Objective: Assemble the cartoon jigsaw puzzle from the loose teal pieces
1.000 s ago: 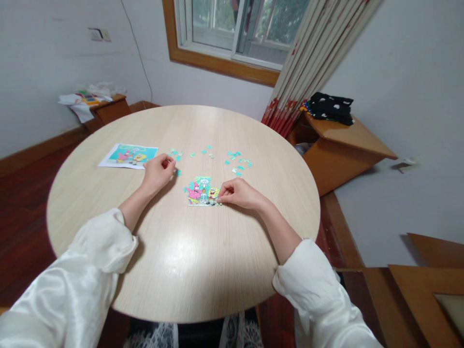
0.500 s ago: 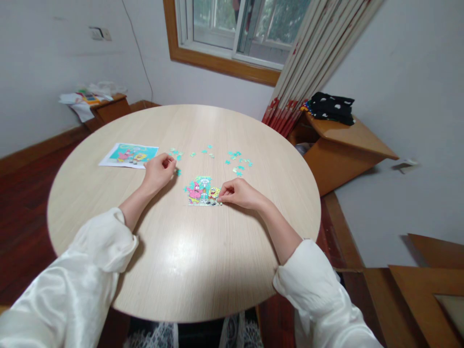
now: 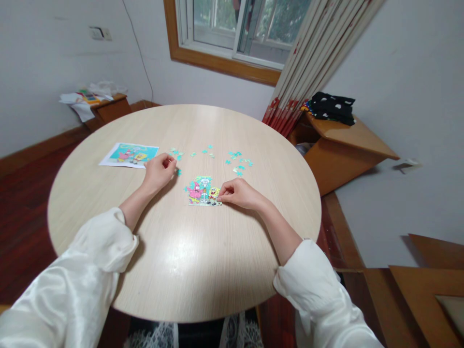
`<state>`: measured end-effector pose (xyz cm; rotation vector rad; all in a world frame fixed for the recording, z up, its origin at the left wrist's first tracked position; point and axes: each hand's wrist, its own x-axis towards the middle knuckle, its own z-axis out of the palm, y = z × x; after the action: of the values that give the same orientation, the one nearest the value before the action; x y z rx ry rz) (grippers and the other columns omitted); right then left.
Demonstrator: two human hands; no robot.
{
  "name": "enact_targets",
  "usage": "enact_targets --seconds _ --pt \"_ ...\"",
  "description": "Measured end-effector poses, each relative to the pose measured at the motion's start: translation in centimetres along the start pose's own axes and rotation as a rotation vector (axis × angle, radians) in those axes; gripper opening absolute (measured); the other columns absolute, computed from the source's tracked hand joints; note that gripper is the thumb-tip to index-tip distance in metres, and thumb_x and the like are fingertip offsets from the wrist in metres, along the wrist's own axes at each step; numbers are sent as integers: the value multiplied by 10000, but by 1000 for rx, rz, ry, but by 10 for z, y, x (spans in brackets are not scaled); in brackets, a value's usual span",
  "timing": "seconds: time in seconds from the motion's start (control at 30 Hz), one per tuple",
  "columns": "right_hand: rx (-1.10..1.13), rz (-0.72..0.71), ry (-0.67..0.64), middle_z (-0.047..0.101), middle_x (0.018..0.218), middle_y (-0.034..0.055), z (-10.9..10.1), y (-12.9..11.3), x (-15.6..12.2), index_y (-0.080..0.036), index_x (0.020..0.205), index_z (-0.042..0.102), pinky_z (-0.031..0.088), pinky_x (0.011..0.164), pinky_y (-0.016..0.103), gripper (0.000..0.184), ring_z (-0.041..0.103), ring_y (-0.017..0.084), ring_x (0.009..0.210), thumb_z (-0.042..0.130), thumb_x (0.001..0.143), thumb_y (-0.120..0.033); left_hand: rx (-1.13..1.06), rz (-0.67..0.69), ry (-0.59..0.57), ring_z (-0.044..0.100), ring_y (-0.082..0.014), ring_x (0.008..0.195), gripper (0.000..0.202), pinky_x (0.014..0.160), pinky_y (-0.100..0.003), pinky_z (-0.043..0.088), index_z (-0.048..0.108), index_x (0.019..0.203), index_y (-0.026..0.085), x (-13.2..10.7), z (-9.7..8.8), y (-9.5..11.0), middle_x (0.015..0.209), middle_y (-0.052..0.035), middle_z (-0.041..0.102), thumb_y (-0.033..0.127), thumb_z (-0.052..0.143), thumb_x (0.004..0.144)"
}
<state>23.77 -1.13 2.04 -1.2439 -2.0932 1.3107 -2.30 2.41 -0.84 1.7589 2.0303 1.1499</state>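
A partly joined jigsaw puzzle [image 3: 203,192] lies flat on the round table, showing a pink figure, a pale tall one and a yellow square one. At its right edge, my right hand [image 3: 239,193] is closed in a pinch, fingertips down on a small puzzle piece beside the yellow figure. My left hand [image 3: 160,169] hovers between the picture sheet and the loose pieces, fingers curled together; whether anything is in them is hidden. Just past its fingertips lies a turquoise piece [image 3: 179,172]. The printed picture sheet [image 3: 108,159] sits left of that hand, showing the same figures.
Loose turquoise puzzle pieces [image 3: 235,154] are scattered behind the puzzle, to the left, middle and right. The pale wooden table [image 3: 181,261] has a rounded edge. A wooden cabinet [image 3: 340,150] with a black cloth [image 3: 331,108] stands at the right, beside a curtain [image 3: 308,63].
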Motion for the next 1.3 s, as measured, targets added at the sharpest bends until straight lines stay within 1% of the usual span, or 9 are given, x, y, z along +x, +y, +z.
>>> enact_targets --seconds 0.3,0.47,0.53,0.67,0.73,0.93,1.1,1.2,1.3 --pt "3 -3 -2 608 600 9 2 0 0 -132 616 633 401 575 238 123 529 99 579 696 679 -216 -16 23 -1 548 -189 654 128 692 -334 395 556 694 198 0 0 -1 620 -4 553 292 497 757" --pt "98 -15 4 627 624 24 -6 8 2 -137 646 635 419 569 251 173 549 109 589 709 671 -290 -23 19 9 548 -185 643 127 716 -351 411 551 682 201 1 1 -2 615 -1 552 288 500 760" --pt "132 -33 101 631 644 29 -14 14 4 -144 667 636 434 576 262 201 558 119 610 716 665 -328 -24 13 18 548 -184 646 129 715 -346 411 552 683 201 1 1 -3 613 0 553 293 502 760" --pt "170 -44 427 634 700 38 -31 33 13 -167 682 622 468 648 296 196 579 140 673 705 663 -344 -17 1 34 553 -191 660 130 707 -337 405 558 686 202 2 0 -4 619 -3 561 298 502 753" --pt "195 -5 482 630 688 38 -35 43 17 -163 682 615 474 669 308 196 590 147 671 704 650 -334 -16 -5 47 554 -200 668 137 710 -342 401 556 676 204 3 0 -6 624 -10 564 303 500 751" --pt "68 23 445 639 646 25 -33 55 22 -157 661 623 451 664 287 115 580 138 635 649 650 -268 -68 -38 100 558 -205 666 172 704 -337 413 547 659 218 12 -5 -16 605 -13 562 294 445 775" --pt "-9 -3 395 648 669 28 -32 52 18 -156 674 632 440 663 276 101 582 139 651 628 669 -256 -174 -147 114 527 -161 531 162 615 -288 424 516 685 219 16 -10 -19 499 23 491 279 415 797" --pt "-9 -5 395 650 666 30 -33 52 18 -154 683 635 443 653 272 114 587 140 647 641 661 -266 -225 -164 97 474 -141 448 145 537 -262 397 505 720 219 15 -11 -18 450 45 457 289 412 807" --pt "3 -14 409 649 654 23 -33 55 19 -157 687 643 444 638 270 116 588 139 632 653 648 -266 -200 -158 100 434 -136 410 142 508 -258 364 517 724 214 15 -10 -18 416 56 423 301 435 801"
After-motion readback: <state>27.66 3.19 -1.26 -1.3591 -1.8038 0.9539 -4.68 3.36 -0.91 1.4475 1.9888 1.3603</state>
